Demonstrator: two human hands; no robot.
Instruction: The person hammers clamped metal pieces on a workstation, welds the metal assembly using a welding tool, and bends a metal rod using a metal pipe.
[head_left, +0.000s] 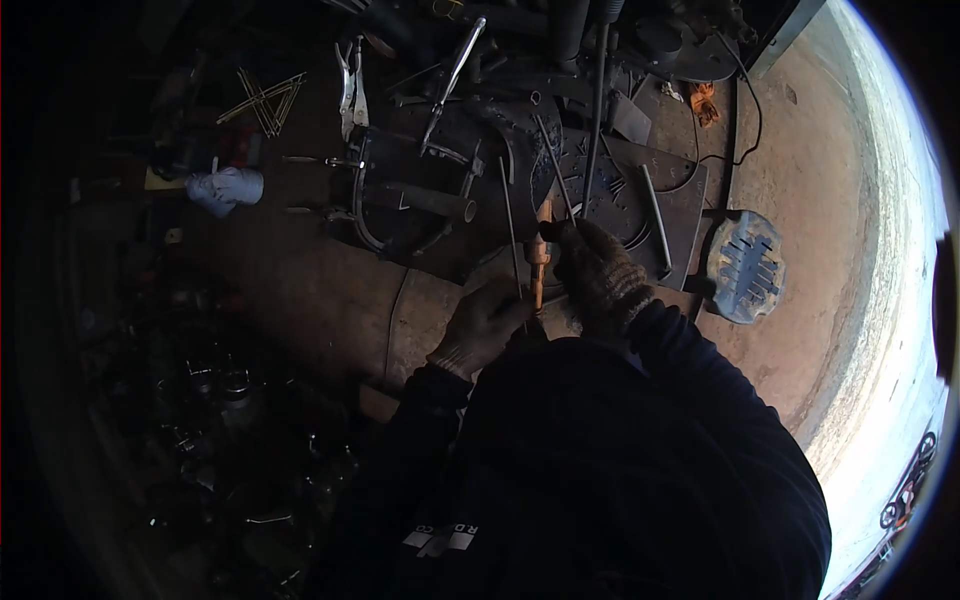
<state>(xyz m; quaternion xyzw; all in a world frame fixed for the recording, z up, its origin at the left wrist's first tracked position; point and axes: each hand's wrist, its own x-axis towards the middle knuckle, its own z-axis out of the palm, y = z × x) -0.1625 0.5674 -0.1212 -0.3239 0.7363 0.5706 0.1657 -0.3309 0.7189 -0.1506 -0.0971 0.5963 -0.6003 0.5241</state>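
Note:
My left hand (485,322), in a knitted work glove, is closed around the lower end of a thin welding rod (508,215) that points away from me. To its right is an orange welding electrode holder (538,262), roughly upright in the view. My gloved right hand (602,275) is closed, its fingertips lying across the holder's upper part. A second thin rod (553,160) runs up from the right hand's knuckles; whether that hand grips it is unclear. Beyond the hands lies a dark metal work table (680,215).
On the left stands a bent tubular frame (365,215) with locking pliers (352,90) and a long clamp (455,80) on it. Several loose rods (265,103) lie farther left. At right are a metal bar (655,215), a stool (745,265) and an orange cloth (704,104).

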